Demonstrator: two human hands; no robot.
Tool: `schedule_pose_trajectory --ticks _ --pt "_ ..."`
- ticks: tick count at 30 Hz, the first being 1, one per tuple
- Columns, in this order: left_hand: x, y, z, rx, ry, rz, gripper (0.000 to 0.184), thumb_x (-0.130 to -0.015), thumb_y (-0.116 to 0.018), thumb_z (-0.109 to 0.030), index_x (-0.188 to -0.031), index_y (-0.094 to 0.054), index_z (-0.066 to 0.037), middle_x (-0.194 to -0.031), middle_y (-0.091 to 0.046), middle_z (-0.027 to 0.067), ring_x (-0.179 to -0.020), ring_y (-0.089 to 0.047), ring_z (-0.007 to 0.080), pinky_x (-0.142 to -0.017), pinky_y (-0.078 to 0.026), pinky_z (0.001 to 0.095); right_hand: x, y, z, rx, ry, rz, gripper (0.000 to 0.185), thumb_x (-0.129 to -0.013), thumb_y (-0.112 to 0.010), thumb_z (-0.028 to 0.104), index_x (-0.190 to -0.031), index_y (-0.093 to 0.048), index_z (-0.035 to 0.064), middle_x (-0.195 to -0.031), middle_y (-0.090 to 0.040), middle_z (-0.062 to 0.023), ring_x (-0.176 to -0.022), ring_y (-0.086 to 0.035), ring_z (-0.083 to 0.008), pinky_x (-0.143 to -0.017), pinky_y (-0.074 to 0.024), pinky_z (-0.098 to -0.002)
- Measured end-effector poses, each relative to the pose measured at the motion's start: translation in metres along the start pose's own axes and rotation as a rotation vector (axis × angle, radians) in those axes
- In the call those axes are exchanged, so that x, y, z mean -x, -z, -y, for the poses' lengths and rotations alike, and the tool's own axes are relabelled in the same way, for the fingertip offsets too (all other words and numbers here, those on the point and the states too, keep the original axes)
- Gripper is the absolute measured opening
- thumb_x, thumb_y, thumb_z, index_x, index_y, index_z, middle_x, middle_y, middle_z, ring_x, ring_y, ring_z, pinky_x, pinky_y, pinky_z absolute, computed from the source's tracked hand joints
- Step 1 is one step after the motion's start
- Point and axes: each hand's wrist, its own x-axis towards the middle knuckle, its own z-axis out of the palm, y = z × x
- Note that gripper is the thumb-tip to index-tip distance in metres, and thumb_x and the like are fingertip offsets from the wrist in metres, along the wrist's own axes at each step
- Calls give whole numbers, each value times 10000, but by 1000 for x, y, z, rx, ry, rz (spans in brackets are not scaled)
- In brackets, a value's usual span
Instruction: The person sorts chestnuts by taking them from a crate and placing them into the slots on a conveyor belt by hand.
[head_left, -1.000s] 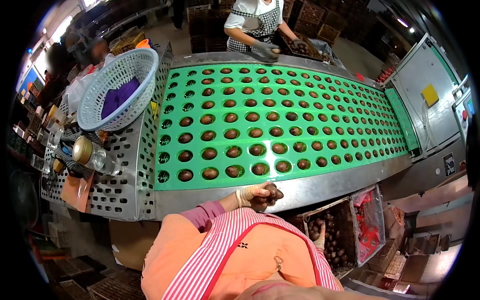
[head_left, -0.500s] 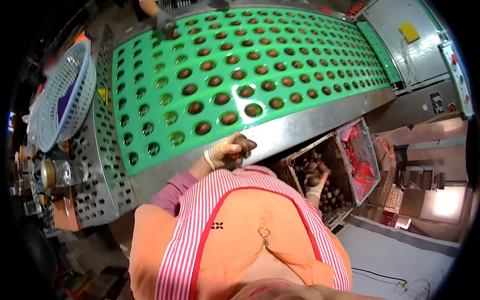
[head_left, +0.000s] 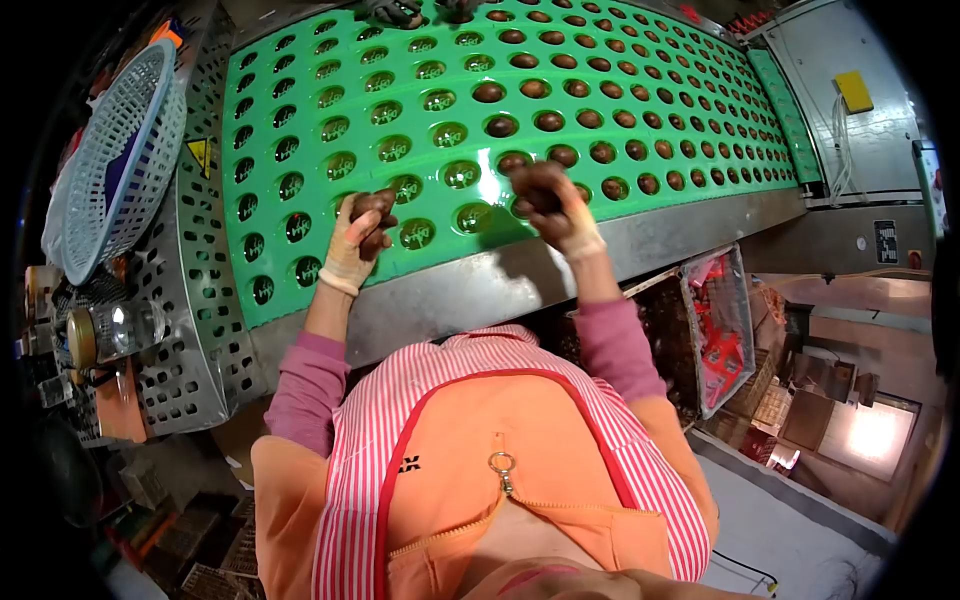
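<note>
Brown eggs (head_left: 376, 204) bunched in both hands, more than one per hand; exact count hidden by the grip. Left hand (head_left: 354, 240): fingers (head_left: 361, 228) curled part way round its clutch, eggs showing on the side toward the right hand. Right hand (head_left: 569, 225): also curled round its eggs, well shaded, so finger spread is hard to read. Both hold over the near rows of the green moulded belt (head_left: 368, 172), left hand farther left — can't tell if either touches it. Pale bands at the wrists, mauve sleeves (head_left: 622, 350) above.

Belt has rows of oval wells. From about the right hand rightward, wells carry one brown egg each, running on to the steel cabinet (head_left: 885, 60) at the far right; yellow pad (head_left: 853, 91) on its face. Steel worktop edge (head_left: 650, 242) runs along the near side, between belt and striped apron (head_left: 355, 480).

Right of the apron, below that edge: dark crate (head_left: 668, 320), contents too dim to tell, and just beside it a plastic-lined bin (head_left: 743, 305) with red packets (head_left: 716, 330). Left of belt: perforated steel panel (head_left: 200, 365) with a yellow warning label (head_left: 200, 154), tilted light-blue basket (head_left: 88, 205) holding purple cloth (head_left: 121, 165), glass jar (head_left: 130, 330) on its side.

Across the belt, co-worker's dark-gloved hands (head_left: 396, 11) at the far edge — grip there unreadable.
</note>
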Motion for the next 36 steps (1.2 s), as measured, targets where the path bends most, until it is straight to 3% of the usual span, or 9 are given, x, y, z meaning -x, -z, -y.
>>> schedule_pose_trajectory --ticks 3,9,15,18,21,23,27,31,36 --pt "-38 2 13 -140 17 31 514 -806 -726 -217 -1232 -478 -72 -1102 -590 87 -892 -616 194 -623 -530 303 -59 -38 -25 -578 -338 -3 353 -861 -681 394 -1077 -622 121 -954 -634 -17 -809 -573 -158 -635 -454 -299" --pt "-71 15 54 -545 -62 121 570 -725 -776 -180 -1208 -506 -44 -993 -628 63 -796 -601 145 -601 -525 287 -70 -49 4 -288 -485 -62 409 -837 -743 344 -1119 -635 69 -958 -647 -24 -738 -561 -137 -621 -484 -328" --pt "-136 -4 12 -912 -289 -192 329 -753 -768 -172 -989 -592 -27 -1002 -620 106 -834 -616 226 -732 -520 369 -150 -52 5 1190 -113 -204 583 -696 -783 393 -1168 -663 72 -1060 -661 -221 -980 -637 -355 -883 -498 -413" --pt "-168 8 8 -1488 -115 -26 341 -781 -744 -261 -1066 -651 -99 -1311 -456 145 -1005 -586 359 -878 -503 439 -182 -52 -5 1377 -377 111 562 -712 -777 399 -1173 -665 99 -1033 -680 -224 -965 -653 -357 -885 -509 -429" --pt "-177 24 7 -1520 -492 -102 324 -845 -693 -316 -1073 -660 -88 -1022 -585 112 -835 -621 262 -749 -515 389 -179 -36 -3 1217 -278 -8 544 -733 -777 383 -1164 -665 69 -1017 -692 -202 -945 -672 -295 -851 -522 -398" --pt "-197 36 -10 -705 48 -55 364 -897 -638 -390 -1090 -648 -82 -676 -537 9 -639 -560 143 -619 -462 312 -194 -14 -1 843 -345 -216 548 -746 -779 367 -1155 -658 22 -980 -699 -169 -880 -662 -228 -799 -529 -361" --pt "-215 46 -14 -232 76 -114 431 -904 -659 -353 -1206 -584 -54 -1036 -604 35 -802 -545 109 -741 -502 293 -234 -18 20 576 -206 -466 545 -771 -764 366 -1141 -653 -18 -939 -700 -136 -785 -626 -174 -736 -525 -338" --pt "-233 23 -1 -875 -385 -15 426 -914 -623 -251 -1292 -533 -75 -1192 -590 116 -1016 -612 216 -861 -517 342 -276 -39 -33 1058 288 -412 456 -773 -777 328 -1094 -668 24 -984 -642 -163 -873 -650 -298 -775 -527 -381" --pt "-251 9 2 -1895 -512 274 452 -874 -615 -282 -1316 -542 -223 -1308 -541 -3 -1333 -392 321 -1065 -356 521 -268 -42 -46 789 190 -500 368 -777 -775 296 -972 -689 -4 -957 -620 -154 -805 -615 -271 -740 -506 -381"
